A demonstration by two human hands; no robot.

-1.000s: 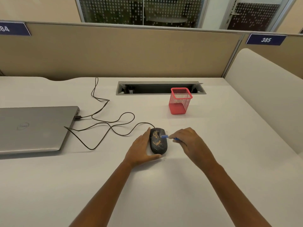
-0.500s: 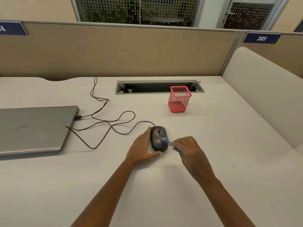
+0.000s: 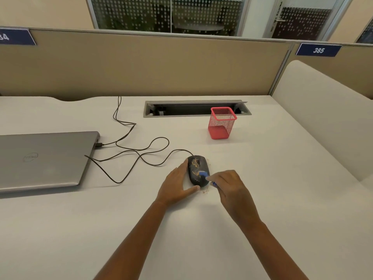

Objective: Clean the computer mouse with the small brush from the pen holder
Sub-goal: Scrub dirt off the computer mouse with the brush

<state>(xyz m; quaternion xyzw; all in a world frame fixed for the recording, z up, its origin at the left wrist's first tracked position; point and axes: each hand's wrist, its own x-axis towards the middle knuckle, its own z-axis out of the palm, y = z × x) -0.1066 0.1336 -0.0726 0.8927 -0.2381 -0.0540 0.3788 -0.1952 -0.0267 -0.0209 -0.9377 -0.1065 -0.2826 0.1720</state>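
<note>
Grime (image 3: 194,165) streaks the black computer mouse (image 3: 196,179) lying flat on a white desk (image 3: 282,188). Its cable (image 3: 141,156) loops away from its far end to a closed grey laptop (image 3: 46,158) well to the mouse's left. The person's left hand (image 3: 177,186) braces the mouse, with the fingers straight along its left flank and the thumb stretched across its near end, both touching it. The right hand (image 3: 230,188), just right of the mouse, pinches the small brush (image 3: 203,174) between curled fingertips. The blue head lies over the mouse's near right part and seems to touch the shell, though the bristles are too small to make out. Tan crumbs (image 3: 205,191) are scattered on the desk just off the mouse's near right corner, with a few more beside its far right edge. The red mesh pen holder (image 3: 222,123) stands upright beyond the mouse and slightly to its right, well apart from it, in front of a grey cable slot (image 3: 195,109) set in the desk.
</note>
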